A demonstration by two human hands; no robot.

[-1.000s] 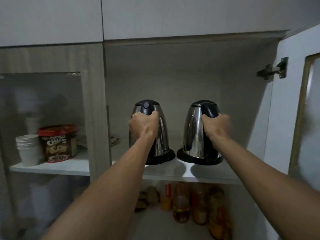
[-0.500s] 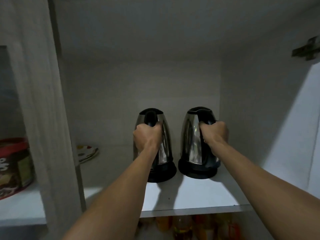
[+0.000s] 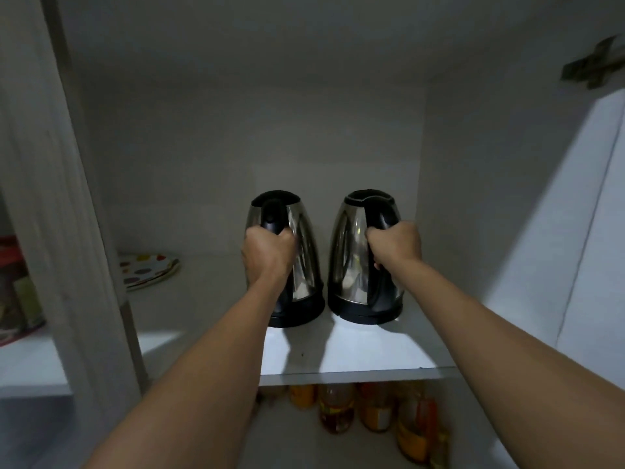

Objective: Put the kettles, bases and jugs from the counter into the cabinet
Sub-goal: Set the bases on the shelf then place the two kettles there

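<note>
Two steel kettles with black lids and handles stand side by side on black round bases, deep on the white cabinet shelf [image 3: 365, 360]. My left hand [image 3: 267, 253] is closed around the handle of the left kettle [image 3: 302, 252]. My right hand [image 3: 395, 247] grips the handle of the right kettle [image 3: 348, 252]. Both kettles are upright and rest on the left base [image 3: 297, 314] and the right base [image 3: 365, 314]. The bases nearly touch each other.
A stack of spotted plates [image 3: 148, 270] lies at the shelf's left. A wooden cabinet post [image 3: 61, 198] stands at the left, with a red-lidded box [image 3: 13, 289] behind it. Several bottles [image 3: 372, 411] fill the lower shelf. The open door and hinge [image 3: 588, 67] are at the right.
The view has moved closer into the cabinet. Both kettles have slid further back on the shelf, still held by my hands.
</note>
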